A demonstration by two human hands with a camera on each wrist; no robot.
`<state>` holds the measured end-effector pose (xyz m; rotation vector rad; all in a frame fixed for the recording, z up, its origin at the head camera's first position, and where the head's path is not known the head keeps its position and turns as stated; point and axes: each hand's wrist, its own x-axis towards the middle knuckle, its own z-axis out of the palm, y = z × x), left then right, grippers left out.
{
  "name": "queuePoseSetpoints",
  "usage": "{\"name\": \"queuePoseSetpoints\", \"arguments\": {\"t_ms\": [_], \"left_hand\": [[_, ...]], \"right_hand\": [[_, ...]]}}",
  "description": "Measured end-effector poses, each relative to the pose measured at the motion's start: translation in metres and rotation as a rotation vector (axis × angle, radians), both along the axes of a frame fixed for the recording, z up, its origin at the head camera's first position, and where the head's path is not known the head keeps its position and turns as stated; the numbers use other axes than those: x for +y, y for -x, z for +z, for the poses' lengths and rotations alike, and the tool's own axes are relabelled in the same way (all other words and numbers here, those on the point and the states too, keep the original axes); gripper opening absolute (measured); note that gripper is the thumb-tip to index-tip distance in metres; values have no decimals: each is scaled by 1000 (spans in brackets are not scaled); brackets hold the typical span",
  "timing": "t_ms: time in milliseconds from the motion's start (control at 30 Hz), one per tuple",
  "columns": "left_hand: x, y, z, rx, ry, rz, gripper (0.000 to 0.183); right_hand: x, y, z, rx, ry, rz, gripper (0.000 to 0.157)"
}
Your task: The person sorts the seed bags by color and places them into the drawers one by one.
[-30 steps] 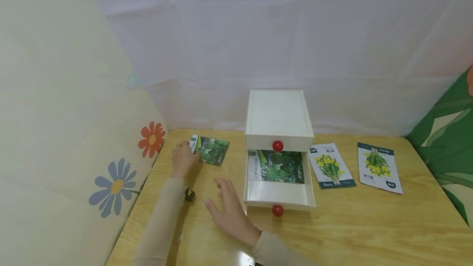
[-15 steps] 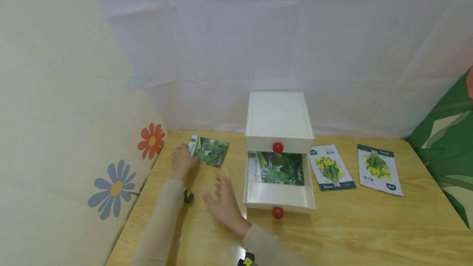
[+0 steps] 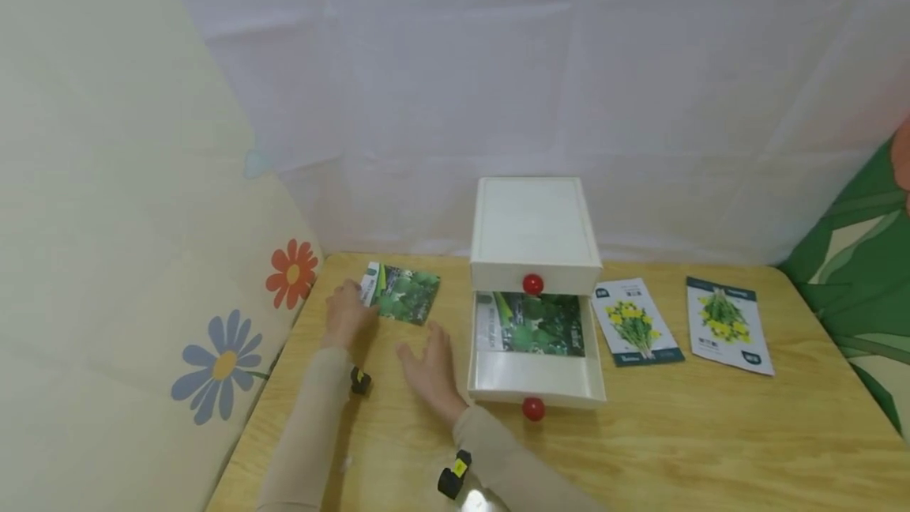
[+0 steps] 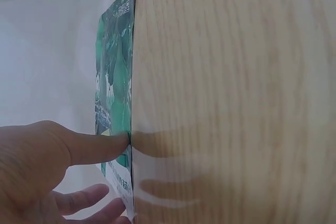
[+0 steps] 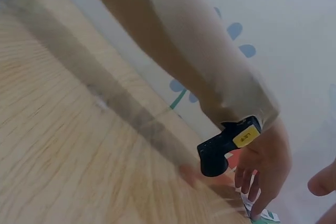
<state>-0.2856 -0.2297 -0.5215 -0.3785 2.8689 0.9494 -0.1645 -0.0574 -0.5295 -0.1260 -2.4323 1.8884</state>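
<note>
Only blurred lettering (image 4: 125,184) on the green packet (image 3: 410,295), both hands (image 3: 347,313) (image 3: 430,374) spread near it.

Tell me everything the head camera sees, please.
Drawer unit: one, white, table's back
Open drawer: one, white, below the unit's top part
Knobs: two, red, on the fronts
Leaf packets: two, green and white, one in drawer, one on table's left
Flower packets: two, white and yellow, right of unit
Table: one, yellowish, beneath
Backdrop: one, pale, behind
Flowered sheet: one, cream, left
Leafy sheet: one, green, right
Wrist devices: two, black and yellow, wrists
Sleeves: two, beige, forearms
Left hand: one, bare, at left packet
Right hand: one, bare, left of unit
</note>
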Motion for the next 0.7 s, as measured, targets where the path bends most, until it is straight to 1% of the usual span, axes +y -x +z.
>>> {"name": "queuePoseSetpoints", "arguments": {"t_ms": [133,233,300,400,500,633,700], "left_hand": [[1,-2,1,4,-20,-6,61],[0,-10,3,11,-45,2,61],[-1,-15,3,15,-45,2,62],[-4,-22,3,13,-56,-6,62],[-7,-26,2,22,-73,-11,62],[-10,-30,0,6,-106,-2,63],[-11,-33,0,3,-99,-7,63]], "right_hand": [[-2,9,0,-42,3,-37,76],[-4,13,1,-63,5,-54,76],[-6,15,2,-71,4,-64,76],[-10,18,1,-85,7,-79,76],[-13,20,0,-95,15,-92,76],[-16,21,-4,-90,3,-95,75],[-17,20,-6,-93,2,-98,73]]}}
